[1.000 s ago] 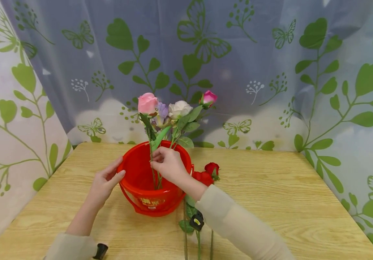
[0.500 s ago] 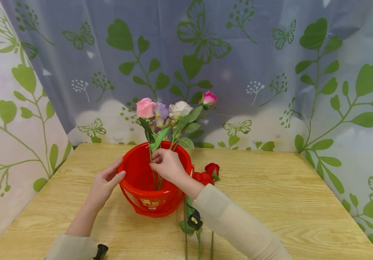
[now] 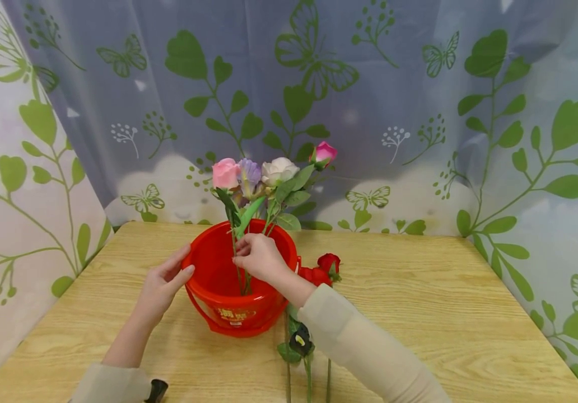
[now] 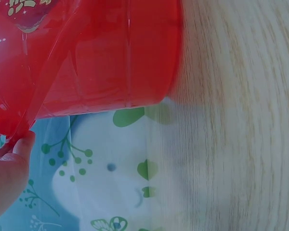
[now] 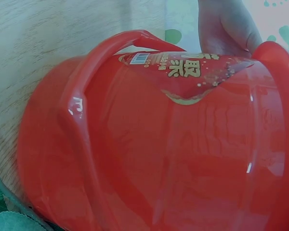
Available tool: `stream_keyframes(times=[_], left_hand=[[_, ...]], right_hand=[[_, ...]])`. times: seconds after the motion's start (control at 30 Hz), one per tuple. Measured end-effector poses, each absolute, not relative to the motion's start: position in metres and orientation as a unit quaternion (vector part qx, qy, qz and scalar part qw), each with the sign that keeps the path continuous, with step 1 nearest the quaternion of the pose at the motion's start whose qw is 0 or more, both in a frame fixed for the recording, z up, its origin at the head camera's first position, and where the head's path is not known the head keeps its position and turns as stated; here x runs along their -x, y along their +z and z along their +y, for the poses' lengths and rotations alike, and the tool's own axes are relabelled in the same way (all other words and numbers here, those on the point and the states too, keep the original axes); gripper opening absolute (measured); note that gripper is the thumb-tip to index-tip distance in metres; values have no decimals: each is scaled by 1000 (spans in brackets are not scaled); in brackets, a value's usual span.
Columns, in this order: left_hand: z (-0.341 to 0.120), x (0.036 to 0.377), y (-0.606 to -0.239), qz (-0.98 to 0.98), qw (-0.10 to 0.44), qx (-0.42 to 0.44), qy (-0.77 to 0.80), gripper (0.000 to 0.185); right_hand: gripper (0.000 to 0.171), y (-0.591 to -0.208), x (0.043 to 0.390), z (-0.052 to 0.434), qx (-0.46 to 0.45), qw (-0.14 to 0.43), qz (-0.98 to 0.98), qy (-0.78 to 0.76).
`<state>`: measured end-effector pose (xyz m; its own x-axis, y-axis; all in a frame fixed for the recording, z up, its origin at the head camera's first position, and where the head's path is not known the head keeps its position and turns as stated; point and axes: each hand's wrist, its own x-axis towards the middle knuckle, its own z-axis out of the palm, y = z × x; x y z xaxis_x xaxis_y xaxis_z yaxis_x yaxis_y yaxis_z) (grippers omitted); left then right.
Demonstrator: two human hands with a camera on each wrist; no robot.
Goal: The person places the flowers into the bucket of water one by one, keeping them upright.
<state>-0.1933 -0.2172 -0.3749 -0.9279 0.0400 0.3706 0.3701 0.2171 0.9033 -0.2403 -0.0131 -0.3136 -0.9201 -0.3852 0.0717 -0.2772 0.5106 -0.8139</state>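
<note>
standing upright, pink rose (image 3: 225, 173) in glossy red bucket (image 3: 211, 272)

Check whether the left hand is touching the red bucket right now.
Touching. In the head view the left hand rests its fingers against the red bucket rim's outer side.

Red bucket (image 3: 241, 280): glossy, translucent plastic, smooth wall with bright highlights; printed gold-lettered label (image 5: 183, 72) on its side, slightly shiny.

Table (image 3: 420, 302): light wood-grain surface, matt to low sheen, smooth.

Backdrop curtain (image 3: 395, 112): thin cloth, printed with green leaves and butterflies, matt, softly creased.

Flowers in the bucket (image 3: 269, 173): artificial look; petals like matt fabric, leaves a duller green cloth or plastic, stems thin and smooth.

Red roses (image 3: 321, 268) lying on the table: same matt fabric-like petals.

Sleeves (image 3: 369, 352): beige knit cloth, matt, soft.
</note>
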Motion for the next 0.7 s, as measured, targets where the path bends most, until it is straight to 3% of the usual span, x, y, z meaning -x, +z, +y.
stream_keyframes(times=[0.7], left_hand=[[-217, 194, -376, -768, 142, 132, -611, 48]], right_hand=[[31, -310, 230, -7, 219, 80, 860, -455]])
